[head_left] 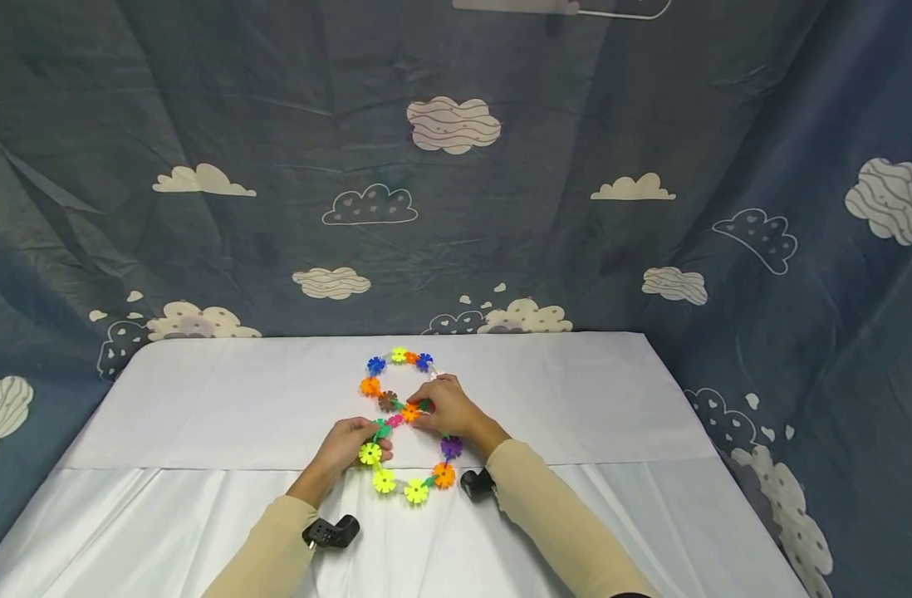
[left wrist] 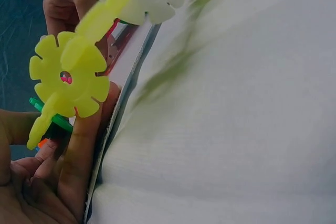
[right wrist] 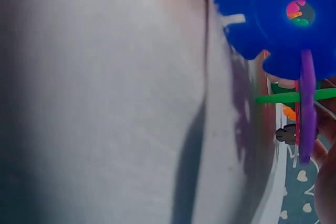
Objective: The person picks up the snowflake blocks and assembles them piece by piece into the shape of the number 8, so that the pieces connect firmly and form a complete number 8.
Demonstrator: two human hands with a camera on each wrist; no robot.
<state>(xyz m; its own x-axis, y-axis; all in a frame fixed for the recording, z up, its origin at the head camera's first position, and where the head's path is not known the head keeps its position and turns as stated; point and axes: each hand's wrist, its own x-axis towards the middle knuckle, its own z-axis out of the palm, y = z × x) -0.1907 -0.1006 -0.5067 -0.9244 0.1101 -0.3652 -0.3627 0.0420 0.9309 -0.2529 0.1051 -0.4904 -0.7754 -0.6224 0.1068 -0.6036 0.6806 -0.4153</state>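
Note:
A chain of colourful flower-shaped interlocking discs point(head_left: 384, 480) lies on the white-covered table in two joined loops. At the crossing in the middle, my right hand point(head_left: 456, 407) pinches the chain by an orange disc point(head_left: 409, 413). My left hand point(head_left: 344, 444) holds the left side of the near loop at a green disc point(head_left: 382, 428), close to a pink disc point(head_left: 395, 421). In the left wrist view, a yellow disc point(left wrist: 89, 87) stands in front of the left fingers and partly hides them. The right wrist view has a blue disc point(right wrist: 257, 24) and an edge-on purple disc point(right wrist: 308, 124) beside the hand.
White cloth point(head_left: 576, 399) covers the table, with a seam or fold running across it. A dark curtain with printed clouds point(head_left: 453, 124) hangs behind and at the sides. Both wrists carry small black cameras point(head_left: 331, 531).

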